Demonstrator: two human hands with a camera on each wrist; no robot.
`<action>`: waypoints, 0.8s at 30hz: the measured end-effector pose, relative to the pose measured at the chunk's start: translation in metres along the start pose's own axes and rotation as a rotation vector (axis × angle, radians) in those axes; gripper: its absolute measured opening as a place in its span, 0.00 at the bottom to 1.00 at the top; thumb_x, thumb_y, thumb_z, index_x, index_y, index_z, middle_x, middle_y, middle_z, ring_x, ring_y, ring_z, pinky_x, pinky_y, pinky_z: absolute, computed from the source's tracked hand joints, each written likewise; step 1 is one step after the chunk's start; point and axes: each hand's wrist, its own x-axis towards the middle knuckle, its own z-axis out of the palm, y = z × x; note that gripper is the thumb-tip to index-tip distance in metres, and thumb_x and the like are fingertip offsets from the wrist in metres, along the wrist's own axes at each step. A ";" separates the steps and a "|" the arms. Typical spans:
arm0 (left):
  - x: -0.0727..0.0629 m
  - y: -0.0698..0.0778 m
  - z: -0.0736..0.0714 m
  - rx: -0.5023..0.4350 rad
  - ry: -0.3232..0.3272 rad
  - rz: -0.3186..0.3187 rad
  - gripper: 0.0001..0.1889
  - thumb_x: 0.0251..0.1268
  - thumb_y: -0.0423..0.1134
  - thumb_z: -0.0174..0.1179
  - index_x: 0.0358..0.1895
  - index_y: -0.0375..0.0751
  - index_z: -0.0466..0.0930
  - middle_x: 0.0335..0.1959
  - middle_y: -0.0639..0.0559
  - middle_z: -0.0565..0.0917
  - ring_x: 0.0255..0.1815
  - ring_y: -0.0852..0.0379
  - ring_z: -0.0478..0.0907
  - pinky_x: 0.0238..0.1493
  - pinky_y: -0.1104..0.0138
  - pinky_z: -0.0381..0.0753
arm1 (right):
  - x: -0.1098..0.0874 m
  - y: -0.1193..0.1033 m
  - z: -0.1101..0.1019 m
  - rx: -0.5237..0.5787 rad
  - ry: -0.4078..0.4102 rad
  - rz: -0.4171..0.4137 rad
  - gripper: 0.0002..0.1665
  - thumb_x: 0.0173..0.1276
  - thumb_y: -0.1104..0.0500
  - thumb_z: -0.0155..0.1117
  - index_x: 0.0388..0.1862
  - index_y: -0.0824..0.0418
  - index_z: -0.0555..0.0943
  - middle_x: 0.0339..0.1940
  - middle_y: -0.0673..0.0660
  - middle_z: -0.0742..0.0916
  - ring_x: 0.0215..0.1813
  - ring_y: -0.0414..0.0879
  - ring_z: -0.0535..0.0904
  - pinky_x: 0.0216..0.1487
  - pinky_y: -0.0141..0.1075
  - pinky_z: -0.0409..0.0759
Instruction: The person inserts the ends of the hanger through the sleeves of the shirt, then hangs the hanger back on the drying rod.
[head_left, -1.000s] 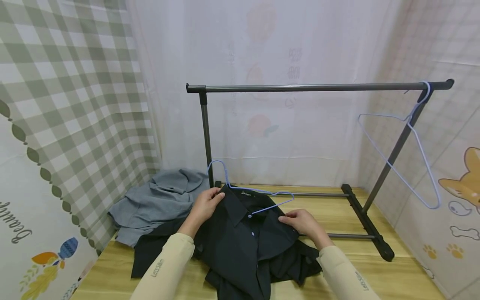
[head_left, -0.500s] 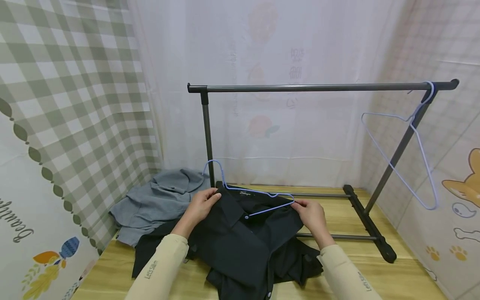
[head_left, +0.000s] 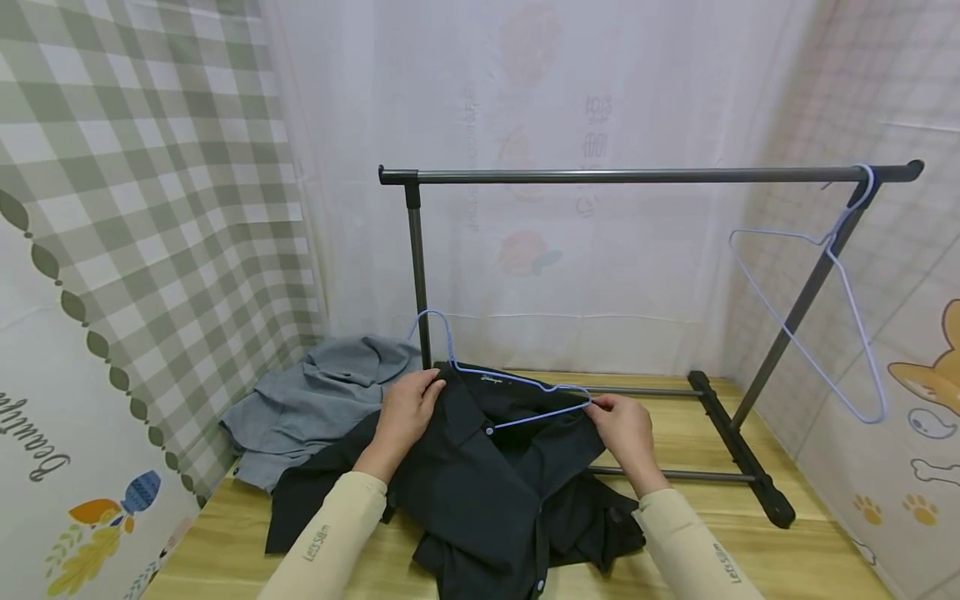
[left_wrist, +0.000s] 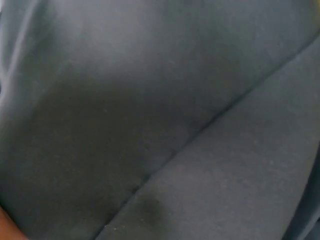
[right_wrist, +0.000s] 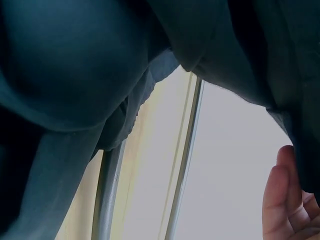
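Observation:
A black button-up shirt (head_left: 480,492) is held partly raised over the table, with a thin blue wire hanger (head_left: 517,377) in its neck opening. The hanger's hook rises above the collar, and its left end is hidden inside the shirt. My left hand (head_left: 407,412) pinches the shirt at its left shoulder near the collar. On the other side, my right hand (head_left: 624,427) pinches the cloth close to the hanger's right end. Dark shirt fabric (left_wrist: 150,100) fills the left wrist view. Fingers (right_wrist: 280,200) show at the shirt's edge in the right wrist view.
A grey-blue garment (head_left: 322,408) lies crumpled at the left of the wooden table (head_left: 810,558). Behind the shirt stands a black metal rack (head_left: 637,176). An empty blue hanger (head_left: 787,333) hangs at its right end. Curtains (head_left: 187,208) enclose the back and sides.
My right hand has moved right and slightly up, from the collar's front to the hanger's right end, drawing the shirt's opening wider. The hanger has shifted slightly; my left hand still holds the shoulder.

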 end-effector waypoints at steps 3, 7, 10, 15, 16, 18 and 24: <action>0.000 0.002 0.003 -0.014 0.021 0.058 0.08 0.70 0.36 0.62 0.46 0.38 0.85 0.37 0.46 0.85 0.38 0.48 0.82 0.41 0.55 0.81 | -0.001 0.000 -0.001 -0.023 0.020 0.001 0.12 0.66 0.57 0.68 0.40 0.66 0.89 0.37 0.61 0.89 0.42 0.59 0.84 0.43 0.50 0.78; 0.001 0.001 0.004 -0.024 0.026 0.077 0.06 0.70 0.36 0.62 0.44 0.39 0.85 0.35 0.48 0.84 0.37 0.49 0.81 0.39 0.56 0.80 | 0.000 0.001 -0.006 -0.039 0.021 0.014 0.13 0.67 0.57 0.68 0.40 0.67 0.88 0.37 0.62 0.89 0.42 0.60 0.83 0.43 0.51 0.77; 0.001 -0.001 0.005 0.024 0.047 0.115 0.05 0.68 0.34 0.63 0.43 0.39 0.85 0.33 0.48 0.83 0.36 0.49 0.80 0.38 0.56 0.80 | 0.003 0.001 -0.010 -0.041 0.021 0.016 0.14 0.68 0.56 0.68 0.41 0.68 0.88 0.37 0.63 0.89 0.42 0.61 0.83 0.44 0.52 0.77; 0.000 -0.001 0.009 0.147 0.136 0.266 0.06 0.63 0.33 0.67 0.41 0.39 0.85 0.26 0.50 0.78 0.28 0.49 0.77 0.29 0.59 0.77 | 0.003 -0.007 -0.014 -0.056 0.034 -0.017 0.15 0.68 0.57 0.65 0.42 0.68 0.87 0.39 0.64 0.89 0.42 0.61 0.83 0.44 0.53 0.78; 0.001 0.000 0.009 0.165 0.156 0.294 0.06 0.63 0.32 0.68 0.41 0.39 0.85 0.26 0.50 0.77 0.27 0.49 0.76 0.27 0.59 0.77 | 0.002 -0.010 -0.014 -0.056 0.035 -0.024 0.14 0.67 0.58 0.64 0.42 0.68 0.87 0.39 0.65 0.88 0.42 0.61 0.83 0.44 0.53 0.78; 0.002 0.003 0.012 0.196 0.180 0.338 0.06 0.62 0.32 0.68 0.41 0.38 0.85 0.25 0.50 0.76 0.26 0.49 0.75 0.26 0.60 0.76 | -0.002 -0.019 -0.014 -0.049 0.037 -0.041 0.14 0.66 0.59 0.62 0.42 0.68 0.87 0.38 0.64 0.88 0.41 0.60 0.83 0.44 0.53 0.79; 0.004 0.019 0.018 0.223 0.174 0.384 0.03 0.64 0.31 0.66 0.39 0.37 0.84 0.27 0.48 0.78 0.26 0.49 0.74 0.26 0.62 0.77 | -0.015 -0.056 -0.006 0.014 0.013 -0.118 0.09 0.64 0.59 0.66 0.35 0.64 0.88 0.29 0.56 0.88 0.34 0.52 0.82 0.37 0.46 0.78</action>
